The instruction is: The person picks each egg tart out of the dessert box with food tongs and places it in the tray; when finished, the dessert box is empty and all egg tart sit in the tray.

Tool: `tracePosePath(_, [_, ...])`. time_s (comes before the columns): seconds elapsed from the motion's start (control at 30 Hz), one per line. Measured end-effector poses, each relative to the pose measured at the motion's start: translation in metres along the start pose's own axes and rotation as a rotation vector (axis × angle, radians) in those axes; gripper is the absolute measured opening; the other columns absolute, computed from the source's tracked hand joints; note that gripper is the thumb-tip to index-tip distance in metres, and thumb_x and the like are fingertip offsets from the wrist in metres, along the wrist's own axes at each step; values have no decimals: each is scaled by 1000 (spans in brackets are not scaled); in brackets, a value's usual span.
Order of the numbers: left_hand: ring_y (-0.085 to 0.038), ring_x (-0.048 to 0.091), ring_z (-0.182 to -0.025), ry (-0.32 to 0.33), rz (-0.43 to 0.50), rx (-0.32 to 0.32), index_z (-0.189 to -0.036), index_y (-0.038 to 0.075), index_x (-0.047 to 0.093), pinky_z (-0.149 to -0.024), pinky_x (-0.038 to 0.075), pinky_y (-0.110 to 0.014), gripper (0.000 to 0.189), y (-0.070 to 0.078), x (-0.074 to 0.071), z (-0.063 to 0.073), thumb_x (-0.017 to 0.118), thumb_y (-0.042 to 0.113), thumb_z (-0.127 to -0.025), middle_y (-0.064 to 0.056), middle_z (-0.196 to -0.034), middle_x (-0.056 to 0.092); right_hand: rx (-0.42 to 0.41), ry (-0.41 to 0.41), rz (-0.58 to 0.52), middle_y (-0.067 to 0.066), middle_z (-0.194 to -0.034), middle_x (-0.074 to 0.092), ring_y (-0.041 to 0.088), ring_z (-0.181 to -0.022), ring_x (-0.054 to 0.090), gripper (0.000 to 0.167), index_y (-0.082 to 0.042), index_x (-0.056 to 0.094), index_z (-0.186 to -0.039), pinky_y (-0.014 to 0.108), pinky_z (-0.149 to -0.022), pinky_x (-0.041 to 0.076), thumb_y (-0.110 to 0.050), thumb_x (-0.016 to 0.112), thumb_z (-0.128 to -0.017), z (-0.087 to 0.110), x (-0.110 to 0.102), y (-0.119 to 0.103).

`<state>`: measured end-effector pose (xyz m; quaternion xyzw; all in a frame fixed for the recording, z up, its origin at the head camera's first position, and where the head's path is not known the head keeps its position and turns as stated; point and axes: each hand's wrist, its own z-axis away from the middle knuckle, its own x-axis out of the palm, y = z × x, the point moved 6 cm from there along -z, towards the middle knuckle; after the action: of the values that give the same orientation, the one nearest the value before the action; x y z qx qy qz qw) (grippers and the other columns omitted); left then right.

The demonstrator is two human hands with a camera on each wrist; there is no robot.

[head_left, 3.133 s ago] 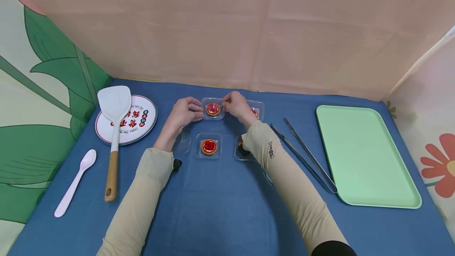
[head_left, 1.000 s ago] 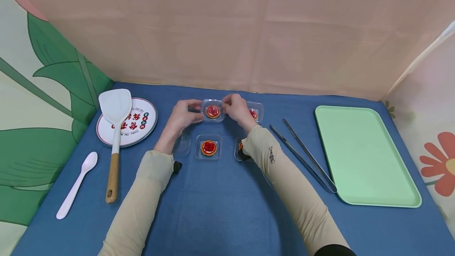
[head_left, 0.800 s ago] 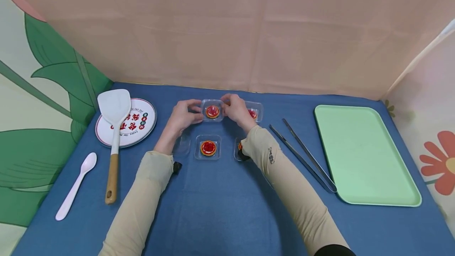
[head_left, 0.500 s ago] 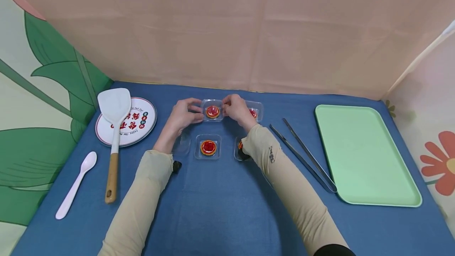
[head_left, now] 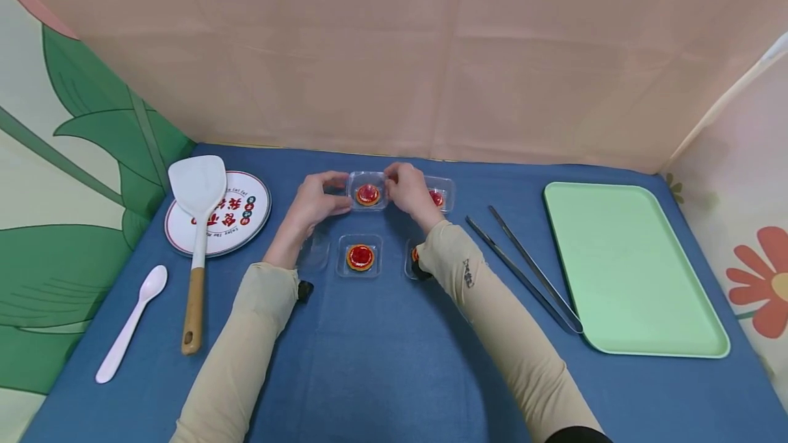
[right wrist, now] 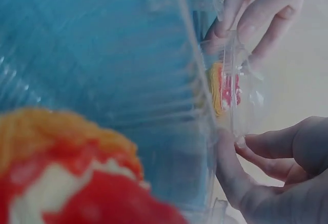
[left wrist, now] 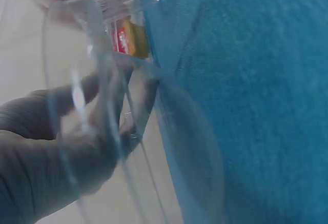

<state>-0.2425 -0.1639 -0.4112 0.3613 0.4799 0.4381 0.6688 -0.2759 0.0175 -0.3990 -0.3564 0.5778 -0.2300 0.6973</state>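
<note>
A clear plastic box (head_left: 367,176) with a domed lid stands at the back middle, a red-topped tart (head_left: 367,195) inside it. My left hand (head_left: 317,200) holds its left edge with thumb and fingers. On the opposite side my right hand (head_left: 406,188) pinches the rim between thumb and fingertips; in the right wrist view the lid lies over the tart. A second boxed tart (head_left: 436,197) is just right of my right hand. Nearer the front, another tart (head_left: 360,258) sits in its clear box, and one more tart (head_left: 415,253) is partly hidden by my right sleeve.
A clear container (head_left: 314,251) lies beside my left wrist. To the left are a white spatula (head_left: 198,186) across stacked plates (head_left: 246,204) and a white spoon (head_left: 131,323). Metal tongs (head_left: 529,271) and a green tray (head_left: 637,269) lie to the right.
Both hands stay at the same box throughout, with only slight finger movement. The boxes, tarts and utensils keep their places; the head view shifts slightly.
</note>
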Motion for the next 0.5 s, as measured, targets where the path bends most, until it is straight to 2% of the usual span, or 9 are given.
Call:
tracePosePath(0.13, [-38, 70, -117, 0, -12, 15, -155, 1, 53, -95, 62, -36, 58, 3, -2, 2, 71, -3, -101, -24, -151, 51, -46, 30, 112, 21, -129, 69, 34, -121, 62, 29, 6, 69, -134, 42, -106, 54, -2, 60, -108, 1, -3, -6])
tracePosePath(0.23, [-38, 70, -116, 0, -16, 31, -155, -1, 53, -96, 62, -37, 57, 6, -4, 5, 69, -4, -101, -25, -152, 52, -54, 36, 113, 20, -132, 69, 33, -122, 63, 30, 3, 69, -136, 43, -106, 54, -4, 60, -109, 3, -5, -9])
tracePosePath(0.37, [-36, 72, -111, 14, -33, 64, -155, -2, 53, -95, 62, -36, 55, 10, -10, 7, 68, -4, -101, -25, -151, 53, -61, 52, 79, 18, -129, 72, 30, -103, 69, 31, -2, 69, -139, 40, -85, 60, -8, 59, -110, 6, -7, -14])
tracePosePath(0.5, [-33, 73, -105, 35, -37, 96, -154, -2, 54, -93, 63, -36, 56, 14, -17, 9, 69, -6, -100, -26, -144, 57, -79, 62, 41, 18, -117, 75, 30, -79, 67, 33, -4, 68, -141, 31, -62, 50, -8, 57, -111, 6, -6, -19])
